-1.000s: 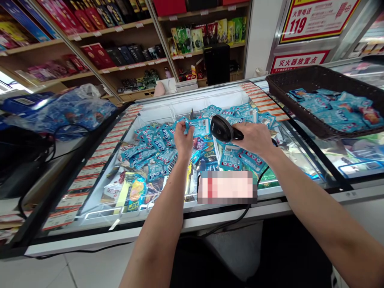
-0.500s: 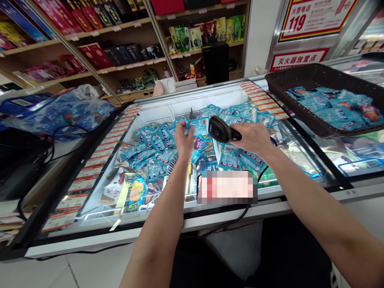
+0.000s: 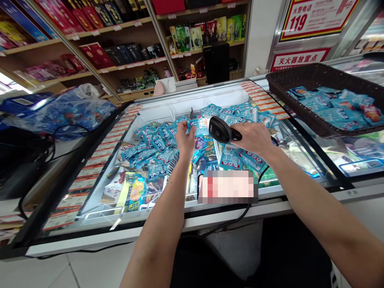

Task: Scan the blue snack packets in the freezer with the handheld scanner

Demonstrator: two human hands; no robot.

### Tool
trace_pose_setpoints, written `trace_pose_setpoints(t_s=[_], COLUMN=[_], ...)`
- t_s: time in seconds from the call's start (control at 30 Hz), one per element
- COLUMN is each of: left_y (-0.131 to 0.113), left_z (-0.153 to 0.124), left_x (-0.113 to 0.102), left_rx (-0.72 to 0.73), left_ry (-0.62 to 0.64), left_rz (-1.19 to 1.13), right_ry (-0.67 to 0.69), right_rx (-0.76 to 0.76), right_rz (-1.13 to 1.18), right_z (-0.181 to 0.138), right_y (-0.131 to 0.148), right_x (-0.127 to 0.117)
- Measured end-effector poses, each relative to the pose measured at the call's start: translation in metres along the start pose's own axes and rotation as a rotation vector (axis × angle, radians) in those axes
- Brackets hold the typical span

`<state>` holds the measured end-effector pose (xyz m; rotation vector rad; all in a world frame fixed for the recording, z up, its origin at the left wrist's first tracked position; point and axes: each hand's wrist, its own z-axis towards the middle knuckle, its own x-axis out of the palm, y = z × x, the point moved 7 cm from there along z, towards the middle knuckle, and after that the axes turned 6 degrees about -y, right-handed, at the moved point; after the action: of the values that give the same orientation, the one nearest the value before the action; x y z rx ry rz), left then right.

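Observation:
My left hand (image 3: 185, 139) pinches a light blue snack packet (image 3: 198, 126) and holds it up over the open chest freezer (image 3: 168, 110). My right hand (image 3: 253, 138) is wrapped round the handle of a black barcode scanner (image 3: 220, 129). The scanner's head points left at the packet from a few centimetres away. Below both hands lies a heap of several more blue packets (image 3: 153, 144) inside the freezer. A black cable (image 3: 237, 218) runs from the scanner down over the freezer's front edge.
A dark woven basket (image 3: 303, 104) with more blue packets stands on the freezer lid at right. A blue plastic bag (image 3: 60, 110) and dark equipment lie at left. Shelves of boxed goods (image 3: 120, 52) fill the back wall. Price labels line the freezer rim.
Both hands have stayed almost in place; the packet and the scanner have shifted very slightly upward and closer together.

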<state>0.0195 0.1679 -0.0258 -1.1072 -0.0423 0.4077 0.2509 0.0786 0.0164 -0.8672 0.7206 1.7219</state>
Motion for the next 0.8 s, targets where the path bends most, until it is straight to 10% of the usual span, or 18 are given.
trace_pose_setpoints(t_s=[0.4, 0.8], left_y=[-0.003, -0.017], left_z=[0.01, 0.008], left_x=[-0.02, -0.059], left_rx=[0.155, 0.189], left_ry=[-0.149, -0.355], left_rz=[0.183, 0.833], right_ry=[-0.036, -0.015], right_rx=[0.067, 0.209], right_rz=[-0.036, -0.116], right_z=[0.0, 0.001], right_y=[-0.01, -0.03], right_x=[-0.007, -0.011])
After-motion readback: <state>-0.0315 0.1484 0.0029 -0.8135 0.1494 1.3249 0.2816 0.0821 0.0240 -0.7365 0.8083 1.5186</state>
